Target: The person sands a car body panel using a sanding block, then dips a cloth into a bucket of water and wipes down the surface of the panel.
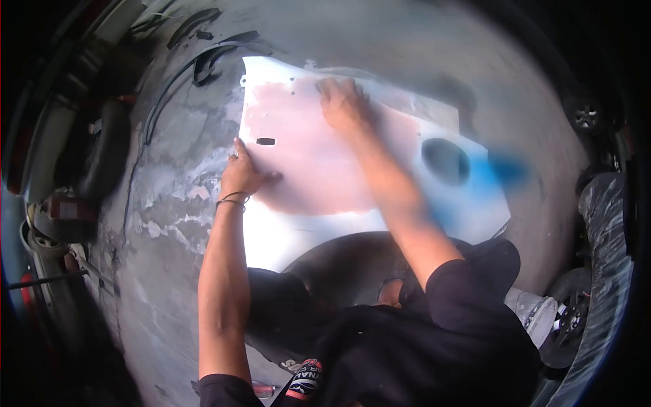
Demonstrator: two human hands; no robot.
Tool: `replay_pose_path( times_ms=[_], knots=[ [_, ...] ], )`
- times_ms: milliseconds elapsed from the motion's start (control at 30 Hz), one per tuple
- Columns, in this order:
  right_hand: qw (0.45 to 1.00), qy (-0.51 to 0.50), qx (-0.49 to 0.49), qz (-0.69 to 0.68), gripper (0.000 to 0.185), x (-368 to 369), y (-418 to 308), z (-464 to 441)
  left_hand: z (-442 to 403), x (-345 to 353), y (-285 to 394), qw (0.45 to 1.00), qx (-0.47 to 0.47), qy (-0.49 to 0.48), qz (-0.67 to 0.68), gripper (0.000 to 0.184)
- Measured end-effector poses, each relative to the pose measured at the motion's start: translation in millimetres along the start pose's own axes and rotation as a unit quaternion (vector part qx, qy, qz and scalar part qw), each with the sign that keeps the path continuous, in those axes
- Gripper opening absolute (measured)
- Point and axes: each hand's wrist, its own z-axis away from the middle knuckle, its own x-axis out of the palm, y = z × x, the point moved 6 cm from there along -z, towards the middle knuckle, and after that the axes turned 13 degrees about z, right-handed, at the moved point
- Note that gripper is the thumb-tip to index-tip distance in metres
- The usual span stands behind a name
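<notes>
- So I'm looking down at a white car panel [305, 176] with a pinkish patch, lying right under both hands, wheel arch facing the body.
- I'm bracing the left hand [243, 171] on the panel's left edge, just below the small slot [266, 142]; it's sitting open, thumb spread inward over the pink, not gripping anything I can see.
- I'm pressing the right hand [344, 105] on the far side, near the pink's top edge, but it's blurring, so I can't tell how open it is or if it's holding something.
- Black strips [203, 57] are lying on the floor [176, 156], beyond the panel's far left corner.
</notes>
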Motion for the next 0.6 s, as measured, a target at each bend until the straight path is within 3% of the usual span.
replay_pose_path(
  times_ms=[33,100,167,267,333,400,533,600],
  knots=[
    [0.999,-0.002,-0.043,0.007,0.042,-3,9,1,-1,5,-6,1.0,-0.004,-0.01,0.015,0.161],
    [1.0,-0.002,-0.026,0.013,0.036,-16,47,22,-2,0,-5,0.999,-0.007,-0.009,0.04,0.162],
    [0.994,0.077,-0.072,-0.041,0.039,-15,87,45,11,-5,11,1.0,0.024,0.009,-0.015,0.162],
    [0.987,0.063,-0.141,-0.042,0.04,-22,88,30,10,-3,12,1.0,0.017,0.007,-0.022,0.162],
    [0.988,0.08,-0.126,-0.037,0.04,-10,80,-1,12,-3,13,1.0,0.012,0.001,-0.022,0.162],
    [0.993,0.031,-0.085,-0.076,0.029,2,69,-34,15,-7,14,1.0,0.005,0.001,-0.019,0.162],
    [0.991,0.043,-0.123,-0.041,0.031,-10,78,-35,21,-11,24,1.0,-0.002,-0.004,-0.025,0.16],
    [0.987,-0.049,-0.14,-0.055,0.039,-15,87,-12,22,-11,22,0.999,-0.011,-0.009,-0.03,0.159]
  ],
)
